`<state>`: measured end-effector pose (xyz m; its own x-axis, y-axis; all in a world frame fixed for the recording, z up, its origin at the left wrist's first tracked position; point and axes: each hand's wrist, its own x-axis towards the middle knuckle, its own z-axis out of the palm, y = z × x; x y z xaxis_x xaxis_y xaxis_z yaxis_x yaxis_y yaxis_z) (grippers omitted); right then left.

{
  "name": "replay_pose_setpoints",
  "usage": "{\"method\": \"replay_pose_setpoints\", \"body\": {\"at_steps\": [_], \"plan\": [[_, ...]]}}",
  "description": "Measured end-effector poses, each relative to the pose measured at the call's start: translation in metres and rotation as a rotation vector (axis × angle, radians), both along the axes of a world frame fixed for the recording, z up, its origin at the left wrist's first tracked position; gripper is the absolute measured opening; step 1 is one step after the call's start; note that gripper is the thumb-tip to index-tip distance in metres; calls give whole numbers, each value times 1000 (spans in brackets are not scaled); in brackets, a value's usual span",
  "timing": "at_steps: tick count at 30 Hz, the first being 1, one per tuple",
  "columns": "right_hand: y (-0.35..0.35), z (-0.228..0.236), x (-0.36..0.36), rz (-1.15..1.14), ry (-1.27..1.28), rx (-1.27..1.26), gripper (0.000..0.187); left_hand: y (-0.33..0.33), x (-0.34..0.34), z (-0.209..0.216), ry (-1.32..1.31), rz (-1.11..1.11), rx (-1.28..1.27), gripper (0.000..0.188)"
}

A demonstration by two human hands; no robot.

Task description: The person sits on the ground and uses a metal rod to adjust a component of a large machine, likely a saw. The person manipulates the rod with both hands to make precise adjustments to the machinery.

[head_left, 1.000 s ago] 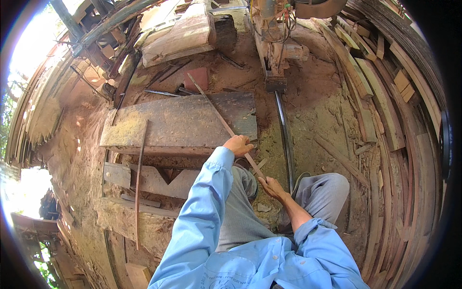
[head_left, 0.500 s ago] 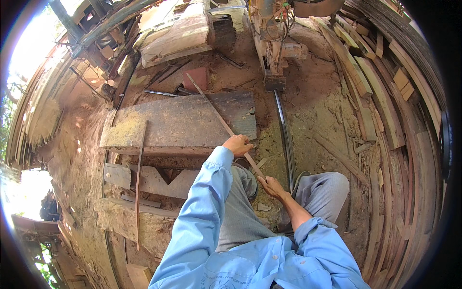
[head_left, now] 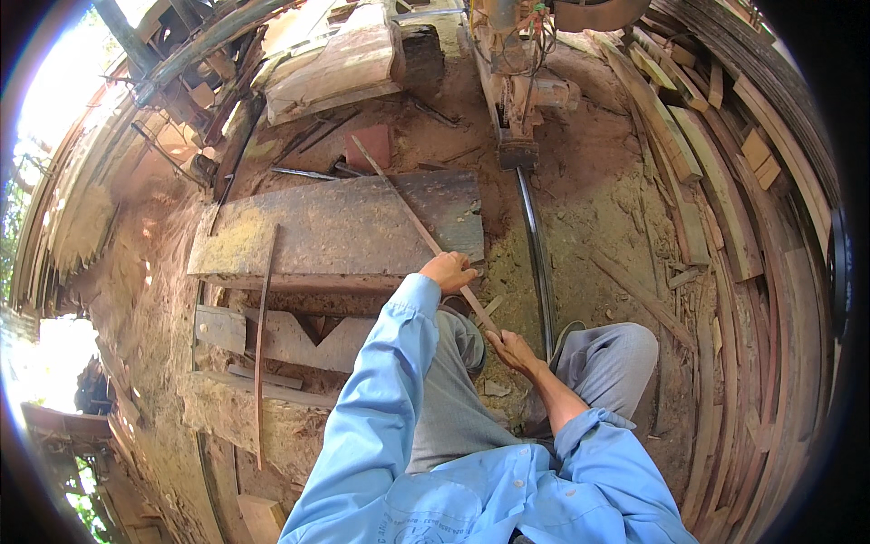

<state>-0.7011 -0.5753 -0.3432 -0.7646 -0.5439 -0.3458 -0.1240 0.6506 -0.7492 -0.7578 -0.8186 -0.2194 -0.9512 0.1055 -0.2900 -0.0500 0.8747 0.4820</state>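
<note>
A long thin wooden strip slants from my lap up and to the left, across a thick wooden beam. My left hand is closed round the strip beside the beam's right end. Closer to me, my right hand grips the strip's lower end. The strip's far tip reaches past the beam's back edge, in front of a reddish block. A second thin strip rests with its upper end over the beam, left of my arm.
A metal rail runs along the ground to a machine at the back. Stacked boards line the right side. A large sawn slab lies at the far left. A notched plank sits below the beam.
The strip's far tip has shifted very slightly. Both hands keep their grip in nearly the same place.
</note>
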Motion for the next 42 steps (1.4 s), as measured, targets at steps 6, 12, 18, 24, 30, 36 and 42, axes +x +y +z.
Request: {"method": "replay_pose_setpoints", "body": {"at_steps": [6, 12, 18, 24, 30, 36, 42], "plan": [[0, 3, 2, 4, -15, -26, 61, -2, 0, -5, 0, 17, 2, 47], [-1, 1, 0, -2, -31, 17, 61, 1, 0, -1, -2, 9, -2, 47], [-1, 3, 1, -12, -26, -14, 61, 0, 0, 0, -8, 1, -11, 47], [-1, 15, 2, -2, -35, 11, 60, 1, 2, 4, -6, 16, -9, 47], [-1, 10, 1, -2, -12, -8, 60, 1, 1, 2, 4, 16, 11, 46], [-1, 4, 2, 5, -3, -14, 60, -2, 1, -4, 24, 11, -1, 46], [0, -3, 1, 14, -1, 15, 59, 0, 0, -1, 16, 8, 16, 46]]}}
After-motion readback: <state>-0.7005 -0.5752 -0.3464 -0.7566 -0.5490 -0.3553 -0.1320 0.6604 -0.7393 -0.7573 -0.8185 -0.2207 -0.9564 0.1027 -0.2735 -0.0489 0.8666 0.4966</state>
